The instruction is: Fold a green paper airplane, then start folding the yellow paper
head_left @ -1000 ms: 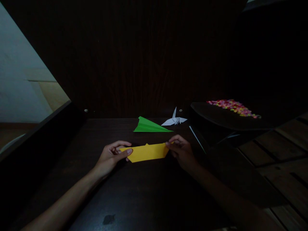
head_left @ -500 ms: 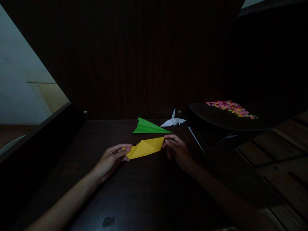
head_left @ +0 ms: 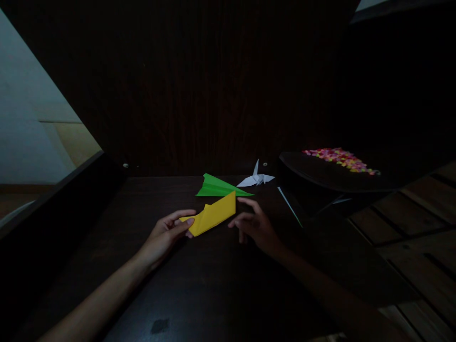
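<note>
A folded piece of yellow paper is pinched at its left end by my left hand, thumb on top. Its right end tilts upward and away. My right hand is just to the right of the paper, fingers apart and holding nothing. Behind the yellow paper lies a green paper plane, its nose pointing right. A white origami crane rests on the table beyond the plane's nose.
A thin pale strip lies on the dark table at the right. Many small, colourful pieces are heaped on a dark curved surface at the back right. A tall dark panel closes off the back.
My right hand has let go of the yellow paper's right end, and its fingers have spread. That end has swung up and slightly left, while my left hand keeps its hold.
</note>
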Demonstrator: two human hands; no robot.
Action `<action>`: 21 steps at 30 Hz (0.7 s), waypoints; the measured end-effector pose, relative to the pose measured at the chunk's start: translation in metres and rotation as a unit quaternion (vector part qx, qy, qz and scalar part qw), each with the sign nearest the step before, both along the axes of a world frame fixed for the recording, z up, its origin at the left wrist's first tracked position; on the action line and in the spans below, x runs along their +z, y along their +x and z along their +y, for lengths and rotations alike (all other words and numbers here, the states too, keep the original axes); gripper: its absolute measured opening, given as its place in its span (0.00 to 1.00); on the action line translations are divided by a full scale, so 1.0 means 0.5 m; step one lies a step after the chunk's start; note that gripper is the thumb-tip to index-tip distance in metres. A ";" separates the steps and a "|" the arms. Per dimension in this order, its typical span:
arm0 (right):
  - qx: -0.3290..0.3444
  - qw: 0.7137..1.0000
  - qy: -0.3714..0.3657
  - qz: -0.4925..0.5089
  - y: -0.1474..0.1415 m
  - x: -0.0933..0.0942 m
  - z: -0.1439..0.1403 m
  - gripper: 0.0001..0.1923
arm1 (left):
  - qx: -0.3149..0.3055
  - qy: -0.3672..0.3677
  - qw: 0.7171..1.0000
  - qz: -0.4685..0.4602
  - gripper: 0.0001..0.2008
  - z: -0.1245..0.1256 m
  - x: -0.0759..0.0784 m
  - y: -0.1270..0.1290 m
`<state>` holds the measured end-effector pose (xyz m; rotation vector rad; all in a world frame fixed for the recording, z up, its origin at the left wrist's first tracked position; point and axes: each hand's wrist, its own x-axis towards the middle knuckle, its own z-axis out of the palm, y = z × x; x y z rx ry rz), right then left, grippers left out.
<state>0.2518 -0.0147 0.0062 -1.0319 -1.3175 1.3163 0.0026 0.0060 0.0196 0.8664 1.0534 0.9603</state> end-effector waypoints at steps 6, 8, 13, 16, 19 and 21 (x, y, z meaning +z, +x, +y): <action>-0.014 1.000 -0.004 0.007 -0.002 -0.022 0.009 0.31 | -0.019 0.053 0.997 0.053 0.25 -0.005 -0.001 0.000; 0.001 1.000 -0.023 0.007 -0.002 -0.029 0.012 0.27 | -0.032 0.075 0.994 0.080 0.25 -0.008 0.001 0.001; 0.063 0.995 -0.081 -0.015 -0.010 -0.031 0.014 0.21 | -0.067 0.116 0.983 0.126 0.23 -0.022 0.006 0.006; 0.061 0.994 -0.084 -0.021 -0.018 -0.028 0.010 0.20 | -0.086 0.145 0.977 0.127 0.21 -0.029 0.005 0.010; 0.057 0.995 -0.074 -0.030 -0.024 -0.029 0.006 0.19 | -0.111 0.171 0.971 0.128 0.20 -0.034 0.003 0.012; 0.063 0.995 -0.074 -0.026 -0.026 -0.032 0.004 0.20 | -0.140 0.171 0.968 0.122 0.22 -0.038 0.002 0.013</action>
